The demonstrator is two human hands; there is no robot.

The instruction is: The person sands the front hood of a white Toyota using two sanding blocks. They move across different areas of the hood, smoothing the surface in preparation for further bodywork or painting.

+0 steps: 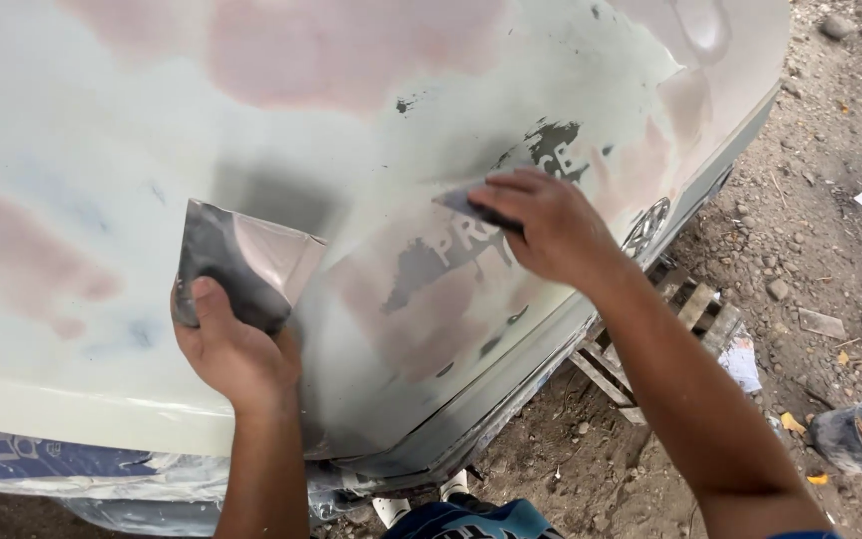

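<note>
A pale, primer-covered car body panel (102,130) with pinkish filler patches fills most of the view. My left hand (234,349) holds a flat metal plate (246,262) smeared with pinkish putty, thumb on its lower edge, close to the panel. My right hand (549,228) presses a thin dark spreader blade (469,208) flat against the panel, beside a dark patch where old paint shows through. Fingers cover most of the blade.
Bare dirt ground with stones and litter (830,200) lies to the right. A wooden pallet (685,314) sits under the panel's lower edge. A dark plastic bag (860,439) lies at the lower right. Plastic sheeting (52,474) hangs below the panel.
</note>
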